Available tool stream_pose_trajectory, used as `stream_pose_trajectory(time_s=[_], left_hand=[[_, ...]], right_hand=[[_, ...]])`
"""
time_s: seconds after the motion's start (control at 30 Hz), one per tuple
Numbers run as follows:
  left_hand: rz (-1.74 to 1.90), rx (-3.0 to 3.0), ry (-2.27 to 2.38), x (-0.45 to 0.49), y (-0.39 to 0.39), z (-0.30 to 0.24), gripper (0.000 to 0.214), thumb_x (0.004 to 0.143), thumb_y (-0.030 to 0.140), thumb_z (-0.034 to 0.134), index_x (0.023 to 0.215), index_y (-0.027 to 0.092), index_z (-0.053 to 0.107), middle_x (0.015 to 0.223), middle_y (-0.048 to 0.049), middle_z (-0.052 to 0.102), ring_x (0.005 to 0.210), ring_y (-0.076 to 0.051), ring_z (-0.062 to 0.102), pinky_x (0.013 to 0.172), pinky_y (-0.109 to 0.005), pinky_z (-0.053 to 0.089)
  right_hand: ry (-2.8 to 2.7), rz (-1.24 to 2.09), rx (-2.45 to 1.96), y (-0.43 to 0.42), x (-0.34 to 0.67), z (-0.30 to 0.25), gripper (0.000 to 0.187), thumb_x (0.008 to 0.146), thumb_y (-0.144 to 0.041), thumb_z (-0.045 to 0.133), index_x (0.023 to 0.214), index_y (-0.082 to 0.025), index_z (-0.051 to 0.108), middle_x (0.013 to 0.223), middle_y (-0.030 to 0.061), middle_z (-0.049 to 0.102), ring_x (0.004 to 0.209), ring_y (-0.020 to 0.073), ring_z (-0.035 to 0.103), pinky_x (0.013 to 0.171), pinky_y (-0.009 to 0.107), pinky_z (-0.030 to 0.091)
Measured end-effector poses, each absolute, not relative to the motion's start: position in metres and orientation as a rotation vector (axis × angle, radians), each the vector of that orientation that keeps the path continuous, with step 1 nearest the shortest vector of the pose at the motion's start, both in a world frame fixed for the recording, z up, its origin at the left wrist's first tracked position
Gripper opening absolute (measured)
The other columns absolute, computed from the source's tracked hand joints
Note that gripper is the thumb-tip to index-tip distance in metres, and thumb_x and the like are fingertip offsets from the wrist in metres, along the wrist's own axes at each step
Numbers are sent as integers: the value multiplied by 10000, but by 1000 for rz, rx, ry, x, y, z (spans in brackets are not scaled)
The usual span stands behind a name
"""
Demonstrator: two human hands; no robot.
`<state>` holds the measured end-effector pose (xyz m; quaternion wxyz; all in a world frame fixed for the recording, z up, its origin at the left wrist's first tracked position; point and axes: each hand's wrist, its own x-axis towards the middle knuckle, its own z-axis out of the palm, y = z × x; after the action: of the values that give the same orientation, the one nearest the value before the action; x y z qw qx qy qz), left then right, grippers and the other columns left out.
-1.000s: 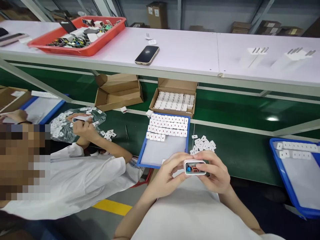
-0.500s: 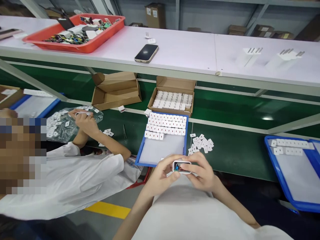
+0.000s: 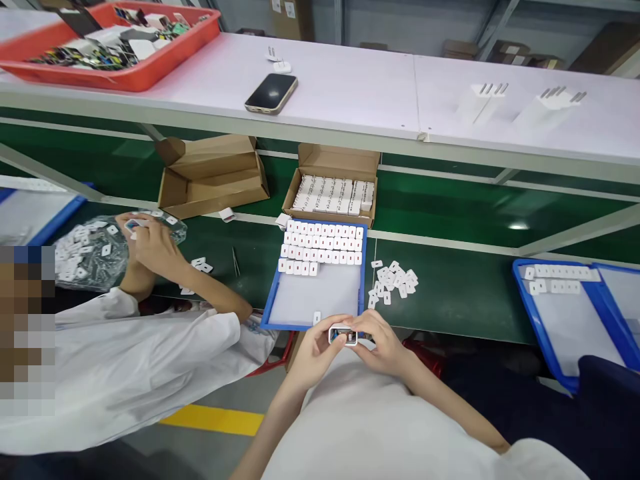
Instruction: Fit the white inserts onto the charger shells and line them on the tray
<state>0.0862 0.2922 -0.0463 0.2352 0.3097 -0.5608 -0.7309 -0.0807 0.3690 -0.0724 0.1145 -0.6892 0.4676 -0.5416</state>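
Note:
A white charger housing [image 3: 343, 335] with its end facing me shows coloured electronic parts inside. My left hand [image 3: 314, 353] grips its left side, the thumb at the opening. On its right side, my right hand [image 3: 383, 343] is closed round the casing with the fingers along the top edge. Just beyond my hands lies a blue-rimmed tray [image 3: 270, 300] holding rows of white pieces [image 3: 323, 245] with small dark slots. One single white piece [image 3: 317, 317] sits near the tray's front edge. Loose white cover plates [image 3: 393, 280] are heaped right of the tray.
A carton of white chargers [image 3: 333, 195] stands behind the tray, beside an open carton [image 3: 215, 180]. Tweezers [image 3: 236, 262] lie to the left. A co-worker's hands [image 3: 155, 247] hold a similar housing. On the shelf are a phone [image 3: 272, 93] and a red bin [image 3: 145, 79]. More trays [image 3: 565, 333] are at right.
The view has shifted, so the bench appears further left. My right fingers have come out of the housing's opening to its edge, while both hands keep hold of it.

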Motion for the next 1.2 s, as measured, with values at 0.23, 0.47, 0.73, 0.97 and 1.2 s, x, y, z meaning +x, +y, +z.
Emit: stream_pose_trajectory(time_s=[0.23,0.47,0.73,0.97,1.2], left_hand=[[-2112,853,-1357,82,295,-49,377,859,433,703,1124,164,691,1231,-125,680,1170,-281,614,1026,-420,487],[-2012,891,-1474,81,292,-49,350,836,423,730,1081,173,731,1153,-116,718,1153,-278,624,1058,-426,461],[-2223,1003,-994,90,288,-71,386,750,377,828,1070,176,750,1082,-92,706,989,-230,670,982,-464,532],[-2156,969,-1082,91,288,-62,405,777,361,810,1132,188,720,1186,-106,700,989,-223,687,940,-406,549],[-2047,736,-1400,99,286,-31,556,791,243,795,1318,248,617,1319,-108,615,1150,-233,627,981,-363,541]], right_hand=[[1363,-1606,-1885,369,-82,-76,473,896,-125,638,1311,-264,459,1133,100,676,899,207,629,711,359,564],[1344,-1545,-1883,368,-79,-82,441,904,-181,660,1295,-295,493,1077,75,689,886,207,643,716,350,570],[1385,-1385,-1796,346,-121,-95,420,917,-339,666,1297,-216,536,1284,154,585,1162,259,590,891,401,561],[1128,-1317,-2106,335,-98,-73,353,929,-211,639,1275,-268,595,1223,112,635,1089,238,609,919,432,533],[1107,-1471,-2126,337,-92,-39,502,887,-74,620,1347,-262,546,1148,111,654,1035,246,639,868,431,549]])
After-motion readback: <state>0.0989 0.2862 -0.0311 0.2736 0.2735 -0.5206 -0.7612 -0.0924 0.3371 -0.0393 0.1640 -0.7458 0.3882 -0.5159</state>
